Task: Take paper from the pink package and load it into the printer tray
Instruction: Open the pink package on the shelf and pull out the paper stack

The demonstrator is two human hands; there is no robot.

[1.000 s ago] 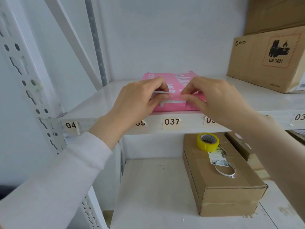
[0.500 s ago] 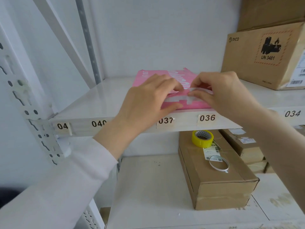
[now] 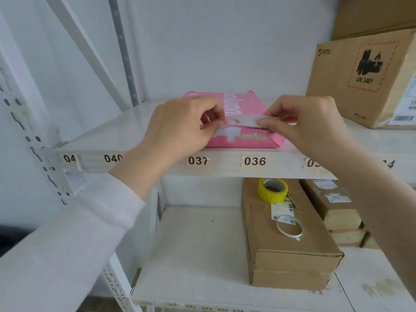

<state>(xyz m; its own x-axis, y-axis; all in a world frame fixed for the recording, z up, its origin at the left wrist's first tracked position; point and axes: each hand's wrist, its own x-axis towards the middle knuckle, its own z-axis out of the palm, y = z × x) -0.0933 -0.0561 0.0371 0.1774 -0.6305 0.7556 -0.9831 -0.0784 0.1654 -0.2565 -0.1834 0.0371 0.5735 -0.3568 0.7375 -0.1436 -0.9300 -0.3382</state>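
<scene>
I see a pink package (image 3: 245, 104) with white lettering; below it, yellow tape (image 3: 272, 190) on a brown box (image 3: 290, 255).

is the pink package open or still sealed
Partly open: both hands, left hand and right hand, lift a white end flap off the pink package.

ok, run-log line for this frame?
stage: opening pink package | left hand, right hand: pinching flap | paper: not out

Pink package (image 3: 245, 104): glossy paper wrap. Shelf (image 3: 108, 131): smooth white, faint sheen. Boxes: matt brown cardboard (image 3: 292, 255). Tape roll (image 3: 272, 190): shiny yellow plastic.
</scene>
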